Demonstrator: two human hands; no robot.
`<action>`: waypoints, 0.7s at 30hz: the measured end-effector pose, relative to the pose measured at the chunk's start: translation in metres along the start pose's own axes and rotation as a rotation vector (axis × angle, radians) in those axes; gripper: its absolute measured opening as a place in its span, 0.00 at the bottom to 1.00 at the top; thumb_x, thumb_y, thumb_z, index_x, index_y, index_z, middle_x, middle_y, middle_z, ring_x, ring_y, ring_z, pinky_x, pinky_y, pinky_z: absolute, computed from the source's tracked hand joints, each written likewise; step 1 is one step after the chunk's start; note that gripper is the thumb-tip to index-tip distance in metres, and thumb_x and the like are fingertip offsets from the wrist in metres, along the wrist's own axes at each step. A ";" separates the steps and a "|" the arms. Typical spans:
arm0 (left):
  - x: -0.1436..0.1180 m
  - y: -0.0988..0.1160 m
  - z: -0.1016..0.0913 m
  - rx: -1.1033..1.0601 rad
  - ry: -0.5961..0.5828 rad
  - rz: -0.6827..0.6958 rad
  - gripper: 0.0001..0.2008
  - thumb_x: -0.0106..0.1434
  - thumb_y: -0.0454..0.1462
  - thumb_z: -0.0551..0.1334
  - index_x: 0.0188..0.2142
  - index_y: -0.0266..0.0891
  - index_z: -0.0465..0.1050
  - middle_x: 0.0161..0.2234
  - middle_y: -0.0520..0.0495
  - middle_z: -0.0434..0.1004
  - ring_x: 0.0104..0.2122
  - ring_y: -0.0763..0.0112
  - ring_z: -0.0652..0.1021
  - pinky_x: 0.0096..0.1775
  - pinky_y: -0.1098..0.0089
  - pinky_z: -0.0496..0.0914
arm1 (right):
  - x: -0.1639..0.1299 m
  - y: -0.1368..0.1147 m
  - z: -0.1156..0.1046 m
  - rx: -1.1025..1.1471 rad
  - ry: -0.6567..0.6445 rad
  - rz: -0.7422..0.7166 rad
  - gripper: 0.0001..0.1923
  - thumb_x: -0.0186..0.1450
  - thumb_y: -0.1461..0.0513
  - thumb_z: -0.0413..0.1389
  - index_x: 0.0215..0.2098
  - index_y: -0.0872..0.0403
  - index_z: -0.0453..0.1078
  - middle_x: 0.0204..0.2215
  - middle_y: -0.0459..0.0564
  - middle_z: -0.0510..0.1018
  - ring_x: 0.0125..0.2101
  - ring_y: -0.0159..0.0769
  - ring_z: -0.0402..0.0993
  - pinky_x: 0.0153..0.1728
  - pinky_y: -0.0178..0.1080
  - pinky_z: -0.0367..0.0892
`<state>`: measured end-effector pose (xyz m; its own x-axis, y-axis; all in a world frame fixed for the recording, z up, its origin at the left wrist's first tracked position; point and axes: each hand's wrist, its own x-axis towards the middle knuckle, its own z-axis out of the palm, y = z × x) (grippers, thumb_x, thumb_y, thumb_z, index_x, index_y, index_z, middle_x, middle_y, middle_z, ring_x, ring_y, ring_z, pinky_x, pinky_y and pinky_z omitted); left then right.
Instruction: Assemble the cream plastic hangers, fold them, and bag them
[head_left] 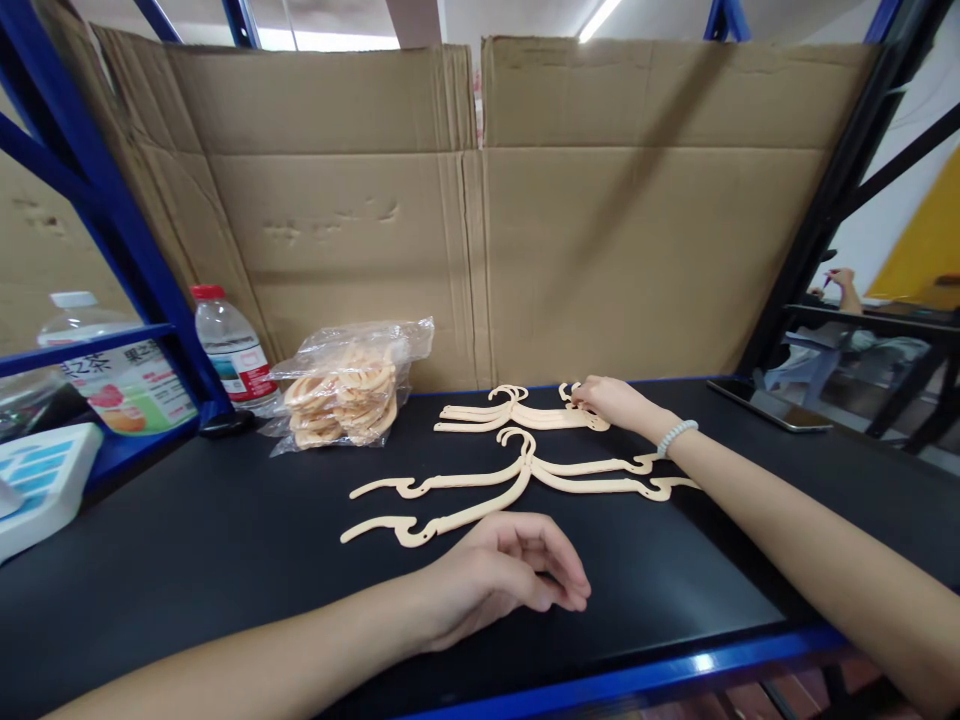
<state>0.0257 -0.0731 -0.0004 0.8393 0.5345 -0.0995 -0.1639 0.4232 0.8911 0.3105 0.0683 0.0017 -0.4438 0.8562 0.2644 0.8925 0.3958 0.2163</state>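
Note:
My right hand (619, 405), with a beaded bracelet at its wrist, reaches to the far side of the table. Its fingers are closed on the right end of the cream folding hangers lying there; the fingertips are partly hidden. Those far hangers (480, 415) lie close together, hooks pointing away from me. Nearer to me, two more cream hangers (480, 510) lie one before the other with their arms spread out and hooks overlapping. My left hand (510, 570) rests just in front of them, fingers loosely curved, holding nothing.
A clear plastic bag (345, 390) of cream hanger parts sits at back left, beside a red-capped bottle (232, 345). A cardboard wall (660, 220) closes off the back. At the right edge lies a flat dark device (772, 405). A white-and-blue object (45, 490) stands far left.

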 end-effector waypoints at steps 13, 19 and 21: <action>0.000 -0.001 -0.001 0.011 -0.014 0.009 0.14 0.39 0.24 0.61 0.29 0.32 0.77 0.30 0.44 0.77 0.32 0.68 0.76 0.39 0.68 0.66 | -0.008 0.007 -0.008 0.140 0.218 -0.023 0.10 0.62 0.70 0.50 0.37 0.57 0.72 0.34 0.55 0.76 0.38 0.39 0.71 0.40 0.38 0.65; -0.001 -0.002 0.003 -0.029 0.076 0.079 0.15 0.49 0.28 0.65 0.39 0.34 0.74 0.33 0.43 0.76 0.32 0.68 0.76 0.41 0.65 0.67 | -0.025 -0.035 -0.042 0.665 0.578 0.056 0.06 0.61 0.63 0.53 0.35 0.55 0.70 0.30 0.49 0.77 0.29 0.33 0.73 0.34 0.38 0.70; -0.001 -0.002 0.004 -0.022 0.163 0.126 0.14 0.55 0.32 0.65 0.43 0.34 0.73 0.35 0.43 0.75 0.31 0.69 0.75 0.40 0.64 0.68 | -0.031 -0.064 -0.056 0.907 0.563 0.026 0.06 0.60 0.61 0.56 0.35 0.55 0.70 0.31 0.49 0.78 0.30 0.34 0.74 0.34 0.38 0.72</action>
<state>0.0274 -0.0775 -0.0003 0.7164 0.6951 -0.0596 -0.2752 0.3601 0.8914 0.2620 -0.0019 0.0321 -0.1903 0.6827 0.7055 0.5255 0.6778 -0.5142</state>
